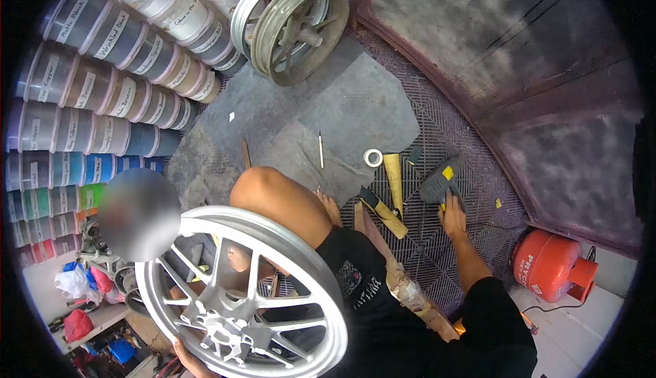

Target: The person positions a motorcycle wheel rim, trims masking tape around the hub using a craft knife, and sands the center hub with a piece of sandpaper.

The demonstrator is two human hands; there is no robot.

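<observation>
A silver multi-spoke motorcycle wheel (256,221) leans across my lap, its hub and spokes facing up. My left hand (188,359) grips the wheel's lower left rim; only part of that hand shows. Out to the right, my right hand (452,217) is on the near end of a flat dark grey object (437,183) with yellow patches, which lies on the floor. Its fingers are bent over that object, and I cannot make out exactly what it is. Close by are a roll of white tape (373,158) and a yellowish rolled strip (393,181).
Two more wheels (301,33) stand at the back. Stacked labelled tubs (102,91) line the left side. A red gas cylinder (547,262) sits at the right. Grey sheeting (355,98) covers part of the patterned mat, with a thin white pen-like stick (320,149) on it.
</observation>
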